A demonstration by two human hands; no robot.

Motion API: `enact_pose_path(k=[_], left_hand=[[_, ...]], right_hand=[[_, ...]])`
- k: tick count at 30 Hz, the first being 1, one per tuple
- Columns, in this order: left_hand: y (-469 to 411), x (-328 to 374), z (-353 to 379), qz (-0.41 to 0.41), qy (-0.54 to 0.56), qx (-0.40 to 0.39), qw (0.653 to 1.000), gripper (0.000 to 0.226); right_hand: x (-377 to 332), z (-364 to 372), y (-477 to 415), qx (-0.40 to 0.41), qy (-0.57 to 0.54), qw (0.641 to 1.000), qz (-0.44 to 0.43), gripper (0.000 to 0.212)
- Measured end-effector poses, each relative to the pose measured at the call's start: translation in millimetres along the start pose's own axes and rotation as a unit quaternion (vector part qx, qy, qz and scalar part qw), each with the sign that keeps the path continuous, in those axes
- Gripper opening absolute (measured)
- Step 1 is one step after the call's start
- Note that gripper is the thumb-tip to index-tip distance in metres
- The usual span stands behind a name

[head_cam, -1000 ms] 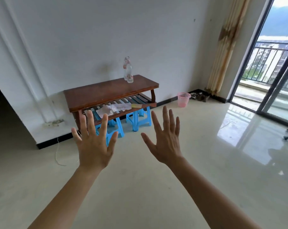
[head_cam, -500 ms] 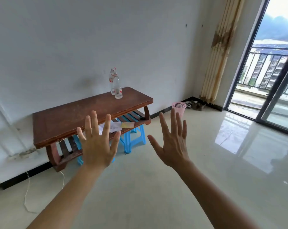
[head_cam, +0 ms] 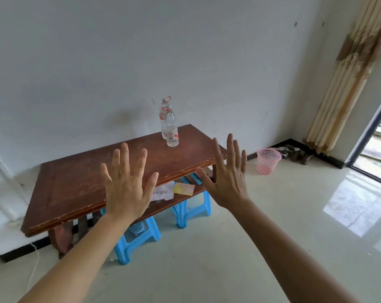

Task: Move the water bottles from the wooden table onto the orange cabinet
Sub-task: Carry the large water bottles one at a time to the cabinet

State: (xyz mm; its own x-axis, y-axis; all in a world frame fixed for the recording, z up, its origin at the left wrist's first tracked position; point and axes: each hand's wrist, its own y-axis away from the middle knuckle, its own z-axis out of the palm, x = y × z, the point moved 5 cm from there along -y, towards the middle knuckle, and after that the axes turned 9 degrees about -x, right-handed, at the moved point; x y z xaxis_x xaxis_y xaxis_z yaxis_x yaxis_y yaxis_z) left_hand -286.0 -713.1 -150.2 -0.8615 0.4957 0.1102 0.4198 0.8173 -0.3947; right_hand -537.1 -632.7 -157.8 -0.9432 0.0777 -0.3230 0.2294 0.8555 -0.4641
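2 water bottles (head_cam: 171, 130) on wooden table (head_cam: 87, 182) | left hand (head_cam: 126, 189), right hand (head_cam: 228, 182): fingers (head_cam: 124, 158) spread, empty

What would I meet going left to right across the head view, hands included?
left hand → water bottles → right hand → pink basket → curtain. The wooden table spans several of these, so it is left out.

Wooden table (head_cam: 80, 184) was reddish-brown; the clear water bottles (head_cam: 171, 127) had red-and-white labels and red caps. Stools (head_cam: 139, 241) were bright blue, the perforated basket (head_cam: 268, 160) pink, the curtain (head_cam: 346, 79) beige with brown patches.
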Motion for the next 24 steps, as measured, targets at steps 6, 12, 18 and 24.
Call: enact_pose_path(k=[6,12,18,24], left_hand=[[-99.1,-60.8,72.1,-0.030,-0.005,-0.022,0.999,0.071],[-232.7,-123.3,146.7,-0.033,0.016,-0.056,0.998,0.072],[-355.4,-160.3,195.7,-0.003,0.025,-0.075,0.997,0.072],[-429.8,-165.3,270.8,0.015,0.027,-0.103,0.994,0.071]], right_hand=[[15.1,90.4,-107.2,-0.041,0.003,0.999,-0.003,0.088],[22.2,183.4,-242.1,-0.077,0.021,0.997,0.016,0.086],[43.8,236.6,-340.5,-0.086,-0.001,0.995,0.053,0.089],[100.1,305.8,-402.4,-0.118,-0.016,0.989,0.092,0.091]])
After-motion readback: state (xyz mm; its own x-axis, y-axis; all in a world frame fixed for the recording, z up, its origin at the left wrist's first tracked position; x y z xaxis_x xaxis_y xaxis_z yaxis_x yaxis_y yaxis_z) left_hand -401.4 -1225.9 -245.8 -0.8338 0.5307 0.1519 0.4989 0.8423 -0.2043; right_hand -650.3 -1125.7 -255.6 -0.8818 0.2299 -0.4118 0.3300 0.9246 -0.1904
